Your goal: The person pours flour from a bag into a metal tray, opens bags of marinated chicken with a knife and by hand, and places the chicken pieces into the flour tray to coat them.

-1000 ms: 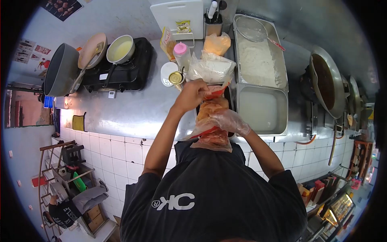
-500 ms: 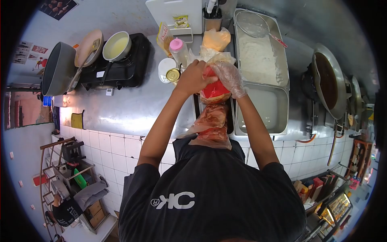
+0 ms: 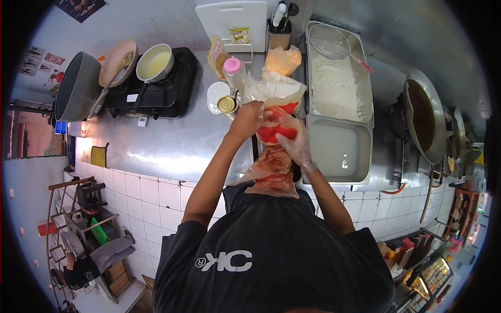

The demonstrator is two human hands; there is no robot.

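In the head view, my bare left hand (image 3: 248, 122) is closed on the left edge of a clear plastic bag with bright red contents (image 3: 278, 134). A thin clear glove covers my right hand (image 3: 298, 148), whose fingers curl against the right side of the same bag. What the red contents are, I cannot tell. Nearer my body lies another plastic bag with reddish-brown contents (image 3: 274, 161). Just beyond my hands stands an open bag of white powder (image 3: 282, 88), with an orange-filled bag (image 3: 283, 60) behind it.
To the right are a metal tray of white flour (image 3: 334, 86) with a sieve (image 3: 330, 41) and a tray of whitish liquid (image 3: 339, 148). A wok of dark oil (image 3: 421, 112) stands further right. Left are a pink-lidded bottle (image 3: 235, 73), a gold-lidded jar (image 3: 227, 104) and a black stove (image 3: 175, 86).
My gloved right hand has come down toward me, from the top of the red-filled bag to its right side. My left hand has dropped slightly. The view has tilted a little.
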